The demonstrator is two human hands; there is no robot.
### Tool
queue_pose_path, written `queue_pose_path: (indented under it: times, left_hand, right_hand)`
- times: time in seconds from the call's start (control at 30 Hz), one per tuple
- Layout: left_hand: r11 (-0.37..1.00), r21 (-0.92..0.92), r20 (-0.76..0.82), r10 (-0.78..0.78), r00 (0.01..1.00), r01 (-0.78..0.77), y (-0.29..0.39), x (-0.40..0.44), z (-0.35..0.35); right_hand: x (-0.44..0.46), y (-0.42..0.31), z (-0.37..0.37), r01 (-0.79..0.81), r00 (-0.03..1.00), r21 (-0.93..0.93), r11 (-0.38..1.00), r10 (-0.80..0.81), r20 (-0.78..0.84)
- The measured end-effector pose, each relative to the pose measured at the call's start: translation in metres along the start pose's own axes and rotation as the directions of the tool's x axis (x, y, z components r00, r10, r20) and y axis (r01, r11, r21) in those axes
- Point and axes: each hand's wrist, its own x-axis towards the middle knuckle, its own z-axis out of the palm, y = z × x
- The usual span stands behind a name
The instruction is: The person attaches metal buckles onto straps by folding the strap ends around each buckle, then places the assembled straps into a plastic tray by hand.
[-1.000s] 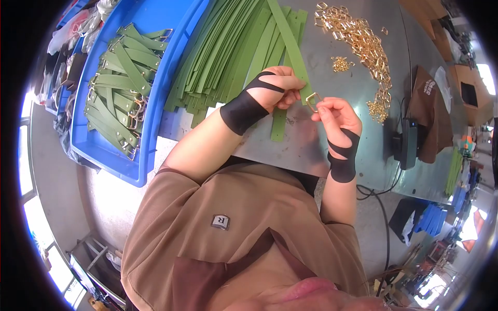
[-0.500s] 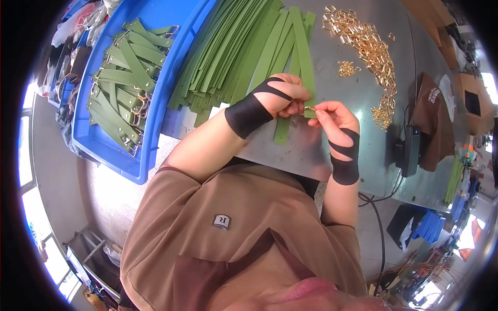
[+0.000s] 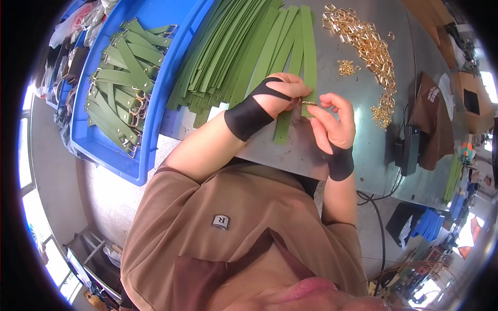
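My left hand (image 3: 282, 96), in a black wrist wrap, is closed on a green strap (image 3: 309, 57) near its lower end. A gold metal buckle (image 3: 309, 103) sits at that end, beside my left fingertips. My right hand (image 3: 336, 122), also wrapped in black, is just right of the buckle with its fingers apart. One right fingertip is close to the buckle; I cannot tell whether it touches. Other green straps (image 3: 233, 46) lie in a thick fanned pile left of and beyond my hands.
At left a blue tray (image 3: 148, 155) holds finished-looking straps (image 3: 116, 88) with metal buckles. Gold rectangular rings (image 3: 371, 46) form a long heap at the right, near small gold fittings (image 3: 347, 68) and more fittings (image 3: 381, 117). A black device (image 3: 410, 147) with cables stands by brown cloth (image 3: 433, 124).
My right hand has come away from the strap end, its fingers spreading from a pinch. The strap has shifted slightly, and its buckle shows more clearly. My left hand stays almost still.
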Motion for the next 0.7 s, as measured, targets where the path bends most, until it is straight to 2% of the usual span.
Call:
queue_pose_path:
  times: [0.07, 0.1, 0.13, 0.17, 0.2, 0.23, 0.3, 0.4, 0.47, 0.5, 0.57, 0.6, 0.67, 0.7]
  left_hand:
    - [0.936, 0.319, -0.089, 0.187, 0.978, -0.150, 0.004, -0.013, 0.011]
    - [0.881, 0.424, -0.085, 0.272, 0.958, -0.213, 0.001, -0.014, 0.014]
    - [0.851, 0.454, -0.080, 0.333, 0.940, -0.263, -0.002, -0.014, 0.017]
    - [0.819, 0.483, -0.071, 0.390, 0.918, -0.311, -0.005, -0.013, 0.019]
    - [0.819, 0.484, -0.065, 0.384, 0.921, -0.308, -0.008, -0.011, 0.019]
    - [0.782, 0.514, -0.045, 0.436, 0.899, -0.353, -0.009, -0.010, 0.017]
    - [0.735, 0.549, -0.021, 0.488, 0.873, -0.398, -0.009, -0.009, 0.014]
    - [0.799, 0.475, -0.001, 0.420, 0.907, -0.369, -0.007, -0.009, 0.011]
    - [0.642, 0.609, 0.136, 0.495, 0.858, -0.466, -0.001, -0.013, 0.010]
    - [0.641, 0.610, 0.138, 0.492, 0.859, -0.465, 0.001, -0.015, 0.012]
    - [0.743, 0.579, 0.043, 0.384, 0.922, -0.337, 0.004, -0.020, 0.016]
    - [0.744, 0.579, 0.042, 0.381, 0.924, -0.333, 0.004, -0.020, 0.016]
    - [0.838, 0.454, -0.016, 0.347, 0.938, -0.303, 0.006, -0.019, 0.014]
    - [0.838, 0.455, -0.019, 0.348, 0.937, -0.302, 0.007, -0.019, 0.013]
  right_hand:
    - [0.001, 0.003, 0.004, -0.116, 0.991, 0.213, 0.970, 0.129, -0.047]
    - [0.003, 0.005, 0.007, -0.119, 0.990, 0.211, 0.970, 0.133, -0.052]
    - [0.005, 0.006, 0.010, -0.261, 0.953, 0.421, 0.868, 0.301, -0.030]
    - [0.005, 0.005, 0.012, -0.376, 0.890, 0.606, 0.701, 0.454, 0.027]
    - [0.011, -0.005, 0.012, -0.466, 0.797, 0.754, 0.463, 0.589, 0.131]
    - [0.012, -0.005, 0.011, -0.467, 0.794, 0.755, 0.460, 0.594, 0.130]
    - [0.016, -0.001, 0.012, -0.558, 0.684, 0.794, 0.240, 0.674, 0.277]
    - [0.019, 0.000, 0.008, -0.563, 0.683, 0.782, 0.268, 0.684, 0.257]
    - [0.016, 0.000, 0.009, -0.590, 0.664, 0.758, 0.279, 0.702, 0.259]
    - [0.014, 0.001, 0.011, -0.573, 0.685, 0.758, 0.312, 0.690, 0.234]
    - [0.011, 0.004, 0.014, -0.555, 0.705, 0.757, 0.344, 0.678, 0.208]
    - [0.010, 0.004, 0.016, -0.540, 0.715, 0.764, 0.354, 0.672, 0.194]
    - [0.010, 0.004, 0.018, -0.523, 0.726, 0.772, 0.361, 0.664, 0.181]
    - [0.011, 0.004, 0.019, -0.507, 0.723, 0.796, 0.330, 0.665, 0.185]
